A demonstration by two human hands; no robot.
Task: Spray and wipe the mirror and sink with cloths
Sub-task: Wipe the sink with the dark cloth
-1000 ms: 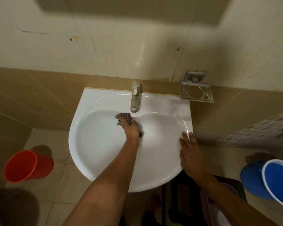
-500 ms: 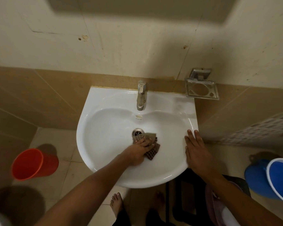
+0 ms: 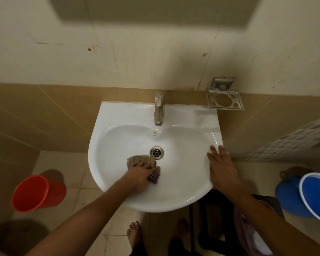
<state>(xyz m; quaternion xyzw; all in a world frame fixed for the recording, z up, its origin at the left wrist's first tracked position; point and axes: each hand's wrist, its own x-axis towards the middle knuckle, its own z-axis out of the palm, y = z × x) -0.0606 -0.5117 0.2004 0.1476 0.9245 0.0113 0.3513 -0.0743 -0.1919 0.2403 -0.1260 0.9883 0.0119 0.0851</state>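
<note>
A white wall-mounted sink (image 3: 118, 115) fills the middle of the view, with a metal tap (image 3: 158, 111) at its back and a drain (image 3: 156, 152) in the bowl. My left hand (image 3: 139, 175) presses a checked cloth (image 3: 137, 159) onto the bowl floor, just left of and below the drain. My right hand (image 3: 221, 167) lies flat, fingers spread, on the sink's right rim, holding nothing. No mirror or spray bottle is in view.
An empty metal soap holder (image 3: 224, 100) hangs on the wall right of the tap. A red bucket (image 3: 36, 194) stands on the floor at the left, a blue bucket (image 3: 314, 197) at the right. Bare feet (image 3: 135, 235) and a dark stool (image 3: 212, 231) are under the sink.
My left hand slid the cloth from under the tap down past the drain, then leftward across the bowl floor. My right hand stayed on the right rim.
</note>
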